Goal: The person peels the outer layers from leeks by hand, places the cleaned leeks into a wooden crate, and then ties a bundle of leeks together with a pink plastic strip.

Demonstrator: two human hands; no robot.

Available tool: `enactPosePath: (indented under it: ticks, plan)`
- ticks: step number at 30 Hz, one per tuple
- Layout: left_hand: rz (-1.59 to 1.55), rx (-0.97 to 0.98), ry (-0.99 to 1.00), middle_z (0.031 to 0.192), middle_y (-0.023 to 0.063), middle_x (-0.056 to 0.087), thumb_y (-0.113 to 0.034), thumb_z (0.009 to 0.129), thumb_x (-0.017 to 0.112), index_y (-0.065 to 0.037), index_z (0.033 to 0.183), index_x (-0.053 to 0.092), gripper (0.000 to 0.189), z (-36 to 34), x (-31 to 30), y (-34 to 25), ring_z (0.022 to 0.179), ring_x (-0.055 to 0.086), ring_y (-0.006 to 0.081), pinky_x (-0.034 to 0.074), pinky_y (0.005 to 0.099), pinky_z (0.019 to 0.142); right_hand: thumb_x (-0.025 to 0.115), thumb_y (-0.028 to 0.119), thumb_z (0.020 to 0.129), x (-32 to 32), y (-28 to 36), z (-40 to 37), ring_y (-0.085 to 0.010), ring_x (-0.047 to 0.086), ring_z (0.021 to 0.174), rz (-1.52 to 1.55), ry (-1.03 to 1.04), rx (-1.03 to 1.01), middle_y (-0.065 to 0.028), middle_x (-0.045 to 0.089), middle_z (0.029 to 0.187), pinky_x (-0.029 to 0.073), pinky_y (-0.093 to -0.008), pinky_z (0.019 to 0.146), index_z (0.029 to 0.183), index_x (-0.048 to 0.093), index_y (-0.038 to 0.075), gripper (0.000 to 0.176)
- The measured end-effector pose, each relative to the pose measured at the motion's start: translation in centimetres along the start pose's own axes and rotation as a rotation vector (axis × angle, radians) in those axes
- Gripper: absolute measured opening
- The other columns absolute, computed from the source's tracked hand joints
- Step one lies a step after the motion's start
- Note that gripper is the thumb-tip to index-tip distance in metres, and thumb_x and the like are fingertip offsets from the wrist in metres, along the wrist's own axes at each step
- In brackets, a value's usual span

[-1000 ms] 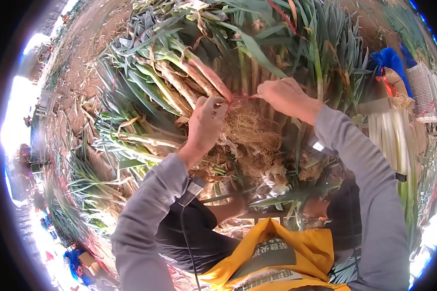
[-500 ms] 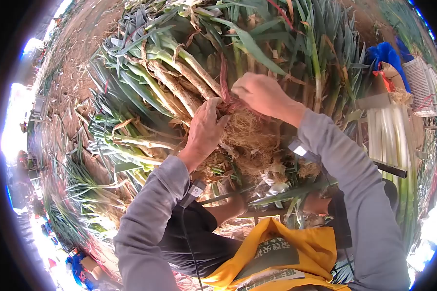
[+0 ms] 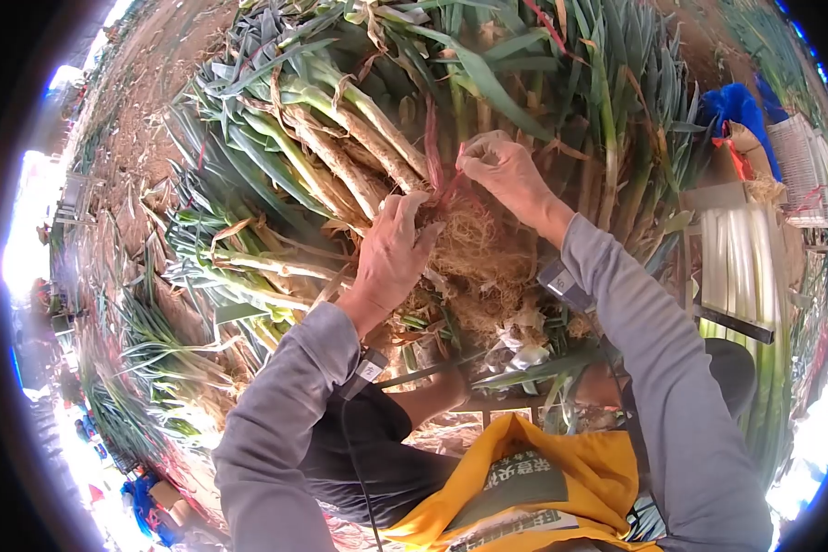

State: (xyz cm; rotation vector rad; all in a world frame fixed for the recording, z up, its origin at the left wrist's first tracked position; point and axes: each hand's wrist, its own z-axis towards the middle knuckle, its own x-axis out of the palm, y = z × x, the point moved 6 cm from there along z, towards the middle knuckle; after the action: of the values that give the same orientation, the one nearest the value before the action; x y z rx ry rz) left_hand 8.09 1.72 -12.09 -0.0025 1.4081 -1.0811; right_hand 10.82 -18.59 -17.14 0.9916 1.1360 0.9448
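Observation:
A bundle of large green onions with dry brown husks lies in front of me, its pale stringy roots towards me. Red twine runs along the root end of the bundle. My right hand pinches a strand of this twine between thumb and fingers, just above the roots. At the left side of the roots, my left hand is closed, its fingertips close to the twine and the stalk ends. What lies between those left fingers is hidden.
More leafy green onions are heaped behind and to the left. Trimmed white stalks lie at the right beside a dark metal bar. Blue plastic sits at the back right. My knees are below the heap.
My right hand has lifted slightly up and right, and a red strand now shows between it and the bundle. The left hand has barely moved.

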Motion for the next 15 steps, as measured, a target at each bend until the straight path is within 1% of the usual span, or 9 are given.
enactPosePath:
  ticks: [1, 3, 4, 6, 7, 8, 9, 13, 15]
  plan:
    - [0.004, -0.005, 0.000, 0.107, 0.0150, 0.061, -0.012, 0.091, 0.073, -0.007, 0.128, 0.053, 0.041, 0.1, 0.0, -0.3, 0.091, 0.065, 0.0317, 0.053, 0.0389, 0.077, 0.070, 0.019, 0.093, 0.1, 1.4, 0.1, -0.0062, 0.057, 0.073, 0.007, -0.023, -0.072, 0.0032, 0.062, 0.081, 0.047, -0.0242, 0.066, 0.095, 0.070, 0.004, 0.015]
    - [-0.028, -0.017, -0.007, 0.107, 0.0160, 0.064, -0.012, 0.094, 0.069, -0.006, 0.128, 0.054, 0.037, 0.3, 0.2, -0.7, 0.089, 0.067, 0.0348, 0.054, 0.0403, 0.075, 0.068, 0.017, 0.095, 1.3, 1.2, -0.4, -0.0016, 0.052, 0.064, 0.292, 0.129, 0.276, 0.0040, 0.061, 0.077, 0.039, -0.0198, 0.055, 0.097, 0.068, 0.005, 0.012]
    - [-0.023, -0.017, -0.004, 0.107, 0.0160, 0.064, -0.012, 0.094, 0.069, -0.006, 0.128, 0.054, 0.037, 0.5, 0.5, -0.6, 0.089, 0.067, 0.0348, 0.054, 0.0403, 0.075, 0.068, 0.017, 0.095, 1.4, 1.3, -0.4, -0.0016, 0.052, 0.064, 0.298, 0.129, 0.275, 0.0040, 0.061, 0.077, 0.039, -0.0198, 0.055, 0.097, 0.068, 0.005, 0.012]
    - [-0.092, -0.007, -0.085, 0.105, 0.0180, 0.067, -0.012, 0.096, 0.067, -0.006, 0.129, 0.053, 0.037, 0.9, 0.8, -0.6, 0.088, 0.068, 0.0364, 0.054, 0.0412, 0.074, 0.066, 0.014, 0.094, 2.1, 1.6, -0.5, -0.0052, 0.050, 0.055, 0.548, 0.206, 0.356, 0.0014, 0.055, 0.071, 0.037, -0.0233, 0.047, 0.096, 0.062, 0.001, 0.014]
    - [-0.143, -0.054, -0.045, 0.107, 0.0166, 0.068, -0.012, 0.097, 0.066, -0.009, 0.128, 0.053, 0.034, 1.1, 1.2, -0.1, 0.090, 0.069, 0.0353, 0.055, 0.0413, 0.073, 0.066, 0.014, 0.094, 2.2, 1.7, -0.6, -0.0052, 0.050, 0.055, 0.548, 0.207, 0.356, 0.0014, 0.055, 0.071, 0.037, -0.0233, 0.047, 0.096, 0.062, 0.001, 0.014]
    - [-0.143, -0.055, -0.046, 0.107, 0.0166, 0.068, -0.012, 0.097, 0.066, -0.009, 0.128, 0.053, 0.034, 1.2, 1.4, 0.1, 0.090, 0.069, 0.0353, 0.055, 0.0413, 0.073, 0.064, 0.013, 0.095, 2.3, 1.9, -0.9, -0.0045, 0.046, 0.052, 0.622, 0.175, 0.371, 0.0011, 0.055, 0.071, 0.034, -0.0232, 0.045, 0.094, 0.061, 0.001, 0.012]
    - [-0.116, -0.032, -0.006, 0.107, 0.0149, 0.068, -0.011, 0.097, 0.064, -0.011, 0.128, 0.053, 0.033, 1.5, 1.5, -0.2, 0.089, 0.069, 0.0350, 0.055, 0.0412, 0.073, 0.063, 0.011, 0.095, 2.4, 2.4, -1.1, -0.0037, 0.043, 0.049, 0.695, 0.146, 0.384, 0.0008, 0.055, 0.070, 0.031, -0.0231, 0.043, 0.092, 0.060, 0.001, 0.010]
    - [-0.088, -0.005, 0.077, 0.108, 0.0110, 0.068, -0.008, 0.097, 0.062, -0.013, 0.127, 0.052, 0.032, 1.6, 1.8, 0.1, 0.089, 0.068, 0.0355, 0.056, 0.0406, 0.072, 0.062, 0.010, 0.097, 0.3, 5.7, -3.5, -0.0029, 0.042, 0.049, 0.807, 0.169, 0.332, 0.0001, 0.055, 0.070, 0.030, -0.0219, 0.042, 0.091, 0.060, 0.000, 0.011]
    - [-0.095, 0.024, 0.070, 0.110, 0.0115, 0.068, -0.007, 0.096, 0.062, -0.013, 0.128, 0.052, 0.034, 1.4, 2.0, 0.4, 0.090, 0.068, 0.0359, 0.056, 0.0407, 0.073, 0.062, 0.010, 0.098, -2.1, 8.1, -4.4, -0.0028, 0.043, 0.049, 0.861, 0.133, 0.282, -0.0021, 0.060, 0.076, 0.029, -0.0205, 0.041, 0.096, 0.062, 0.002, 0.008]
